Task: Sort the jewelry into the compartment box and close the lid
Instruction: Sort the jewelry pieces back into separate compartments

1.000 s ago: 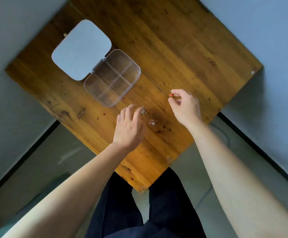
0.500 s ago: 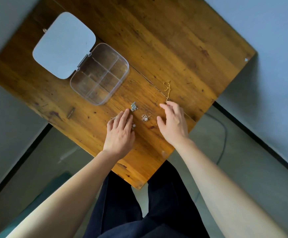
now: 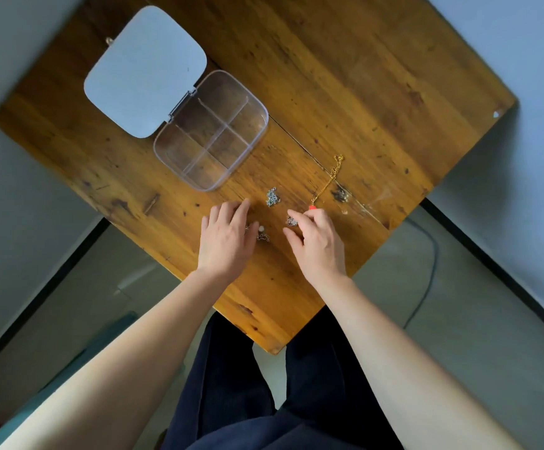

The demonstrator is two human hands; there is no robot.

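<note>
A clear compartment box (image 3: 211,131) lies open on the wooden table (image 3: 345,76), its white lid (image 3: 144,69) folded back to the left; its compartments hold nothing. A gold chain with a red bead (image 3: 326,183) stretches out on the wood. A silver jewelry piece (image 3: 272,197) lies just in front of the box. Another silver piece (image 3: 291,221) sits at the fingertips of my right hand (image 3: 317,241). My left hand (image 3: 227,237) rests flat, fingers spread, beside a small pearl piece and chain (image 3: 262,232).
A dark small trinket (image 3: 340,194) lies right of the gold chain. The table corner (image 3: 274,350) points at my dark trousers. A cable (image 3: 426,274) runs over the floor on the right. Grey walls flank the table on both sides.
My right hand let go of the red bead, drew back toward me and now reaches the silver piece. My left hand slid slightly nearer. The gold chain now lies stretched on the table.
</note>
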